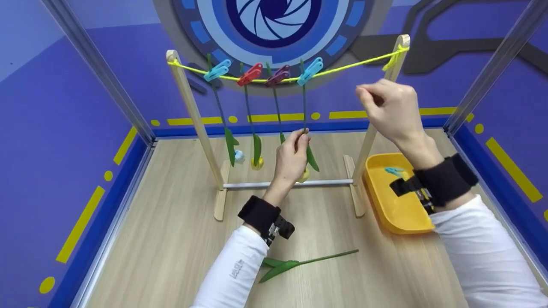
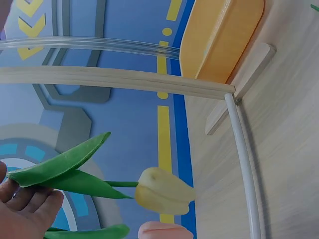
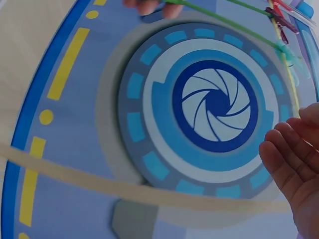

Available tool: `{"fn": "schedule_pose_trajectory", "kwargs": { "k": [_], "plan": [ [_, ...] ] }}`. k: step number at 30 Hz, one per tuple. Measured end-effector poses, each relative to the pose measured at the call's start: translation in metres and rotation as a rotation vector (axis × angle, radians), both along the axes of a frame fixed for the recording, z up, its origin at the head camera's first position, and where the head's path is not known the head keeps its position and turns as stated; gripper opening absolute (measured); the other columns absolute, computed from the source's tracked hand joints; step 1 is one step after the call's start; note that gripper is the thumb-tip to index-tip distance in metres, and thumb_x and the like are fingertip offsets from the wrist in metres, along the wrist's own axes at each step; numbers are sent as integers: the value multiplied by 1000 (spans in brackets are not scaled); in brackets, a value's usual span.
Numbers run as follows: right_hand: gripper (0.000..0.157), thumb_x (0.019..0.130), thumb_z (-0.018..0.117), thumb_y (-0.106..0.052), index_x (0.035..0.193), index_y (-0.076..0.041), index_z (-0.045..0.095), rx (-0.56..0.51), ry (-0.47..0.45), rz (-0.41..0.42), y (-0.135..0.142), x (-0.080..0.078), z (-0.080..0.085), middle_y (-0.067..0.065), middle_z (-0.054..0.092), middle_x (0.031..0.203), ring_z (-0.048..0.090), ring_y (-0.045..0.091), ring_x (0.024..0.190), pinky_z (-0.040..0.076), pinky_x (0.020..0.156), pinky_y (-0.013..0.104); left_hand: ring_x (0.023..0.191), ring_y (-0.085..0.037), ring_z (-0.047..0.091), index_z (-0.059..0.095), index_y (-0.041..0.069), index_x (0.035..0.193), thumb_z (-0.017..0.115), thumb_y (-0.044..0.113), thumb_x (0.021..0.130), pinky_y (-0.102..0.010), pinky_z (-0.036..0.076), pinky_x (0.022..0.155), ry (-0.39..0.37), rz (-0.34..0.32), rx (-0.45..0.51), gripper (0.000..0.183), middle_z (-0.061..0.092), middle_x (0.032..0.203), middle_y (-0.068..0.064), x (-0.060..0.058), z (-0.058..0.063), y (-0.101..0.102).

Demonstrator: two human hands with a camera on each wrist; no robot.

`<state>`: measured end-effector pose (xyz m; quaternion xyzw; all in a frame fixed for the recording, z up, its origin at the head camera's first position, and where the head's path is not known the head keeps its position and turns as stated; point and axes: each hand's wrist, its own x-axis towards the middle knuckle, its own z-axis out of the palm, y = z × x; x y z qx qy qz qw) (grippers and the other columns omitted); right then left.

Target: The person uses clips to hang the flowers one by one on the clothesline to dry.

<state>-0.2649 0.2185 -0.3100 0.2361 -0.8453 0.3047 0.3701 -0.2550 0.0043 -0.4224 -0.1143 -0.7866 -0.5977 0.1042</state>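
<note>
My left hand (image 1: 291, 156) pinches the green stem of a pale yellow tulip (image 2: 163, 191), near its leaves. A light blue clothespin (image 1: 311, 71) clips the top of that stem to the yellow string (image 1: 342, 67). My right hand (image 1: 396, 109) is raised beside the right post with loosely bent fingers, holding nothing; the right wrist view shows it apart from the string. Further left, a purple clothespin (image 1: 278, 76), a red clothespin (image 1: 250, 75) and another light blue clothespin (image 1: 217, 70) hold more tulips, hanging blossom down. The left hand partly hides the tulip beside it.
A wooden stand with a left post (image 1: 195, 113) and a white crossbar (image 1: 327, 182) carries the string. Right of it sits a yellow tray (image 1: 385, 209) with a light blue clothespin (image 1: 394, 171) inside. Another flower stem (image 1: 329, 257) with leaves lies in front, partly under the left sleeve.
</note>
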Motion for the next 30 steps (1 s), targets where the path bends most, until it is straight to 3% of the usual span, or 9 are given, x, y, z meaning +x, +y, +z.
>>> {"fn": "schedule_pose_trajectory", "kwargs": {
  "k": [5,8,12,16,20,30],
  "plan": [
    [22,97,62,-13,87,1,76,-25,14,-33,22,2,-28,14,61,66,40,3,60,30,59,11,103,-21,65,55,2,138,43,22,107,-32,54,89,59,23,-100,38,68,122,-14,4,-2,-1],
    [21,95,64,-12,86,2,77,-40,1,-67,35,0,-47,16,64,68,40,-3,61,30,59,9,108,-20,66,56,2,137,44,21,107,-33,54,92,80,29,-130,38,68,125,-14,7,-3,-3],
    [20,95,65,-13,86,2,77,-45,-40,-118,55,-7,-73,16,65,68,39,-6,60,30,58,9,116,-23,65,56,2,137,44,21,107,-34,53,98,91,12,-104,37,64,132,-14,12,-2,-6],
    [24,94,66,-13,76,2,74,-52,-49,-163,73,-13,-98,14,58,61,36,-5,57,28,57,12,117,-23,65,58,3,135,44,21,107,-33,53,98,105,16,-93,37,64,133,-13,15,-4,-8],
    [25,92,68,-13,71,0,72,-57,-50,-172,84,-10,-123,13,58,58,36,-6,56,28,57,13,115,-22,65,59,2,133,43,19,107,-34,53,97,125,25,-130,36,65,131,-13,17,-11,-11],
    [25,93,68,-19,77,0,74,-51,-172,-234,105,-2,-170,15,69,68,45,-4,60,32,60,5,111,-21,66,61,4,131,44,21,107,-35,54,94,107,1,-158,34,68,124,-13,24,-31,-23]
  ]
}}
